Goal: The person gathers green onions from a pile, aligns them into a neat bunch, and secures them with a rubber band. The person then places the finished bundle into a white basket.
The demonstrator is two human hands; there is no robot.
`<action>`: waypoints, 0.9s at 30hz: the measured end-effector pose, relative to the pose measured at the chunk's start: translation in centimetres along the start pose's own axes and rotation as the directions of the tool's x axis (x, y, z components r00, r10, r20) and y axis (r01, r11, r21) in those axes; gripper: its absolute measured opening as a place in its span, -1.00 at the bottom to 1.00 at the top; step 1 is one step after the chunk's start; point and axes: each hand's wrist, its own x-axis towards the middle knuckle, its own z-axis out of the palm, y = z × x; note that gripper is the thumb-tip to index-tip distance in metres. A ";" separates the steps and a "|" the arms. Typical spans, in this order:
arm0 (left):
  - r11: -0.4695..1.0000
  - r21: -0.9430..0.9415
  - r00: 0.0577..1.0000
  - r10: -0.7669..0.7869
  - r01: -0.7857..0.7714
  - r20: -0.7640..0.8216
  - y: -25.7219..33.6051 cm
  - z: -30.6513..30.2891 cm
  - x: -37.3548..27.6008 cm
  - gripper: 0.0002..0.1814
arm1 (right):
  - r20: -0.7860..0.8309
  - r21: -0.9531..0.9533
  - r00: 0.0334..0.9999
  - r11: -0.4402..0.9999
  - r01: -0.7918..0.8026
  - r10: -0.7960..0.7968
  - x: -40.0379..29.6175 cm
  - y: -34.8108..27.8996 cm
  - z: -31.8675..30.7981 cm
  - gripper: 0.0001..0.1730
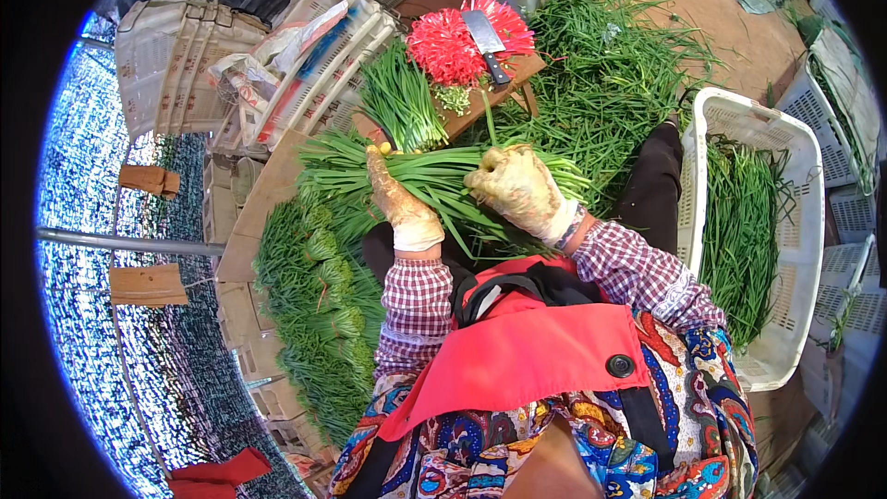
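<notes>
Across my lap lies a loose bunch of long green leaves, apparently garlic chives (438, 170), with the pale ends towards the right. My left hand (400, 202), in a soiled pale glove, grips the leafy part. My right hand (521, 187), gloved too, is closed around the bunch nearer the pale ends; its fingertips are hidden. Just beyond the hands, another pile of chives (405, 97) rests on a low wooden bench (461, 123). A cleaver (483, 31) with a black handle lies on a heap of red and pink plastic strips (443, 45) there.
Tied chive bundles (336, 284) are stacked along my left. A white plastic crate (797, 235) at my right holds loose chives (738, 235). Cut leaves (610, 62) cover the ground beyond the bench. Stacked crates (183, 69) stand at the far left beside a mesh wall (83, 173).
</notes>
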 end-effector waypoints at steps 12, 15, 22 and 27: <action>0.997 0.076 0.997 0.013 -0.007 -0.078 -0.7 -1.0 1.0 -0.57 | 0.244 0.684 0.929 0.630 -0.367 0.277 -1.9 0.9 -1.3 -0.90; 0.995 0.080 0.993 -0.056 0.064 -0.104 -0.5 -0.5 0.6 -0.57 | 0.391 0.787 0.856 0.360 -0.502 0.338 0.0 -1.2 -1.8 -0.85; 0.935 0.272 0.960 0.166 -0.226 0.225 -2.4 -3.4 1.9 -0.42 | 0.240 0.825 0.936 0.453 -0.337 0.259 1.5 -4.5 -1.7 -0.87; 0.911 -0.058 0.827 0.396 -0.409 0.400 -4.5 0.6 -2.4 -0.32 | 0.185 0.977 0.963 -0.146 -0.158 0.195 2.9 -6.3 -1.9 -0.81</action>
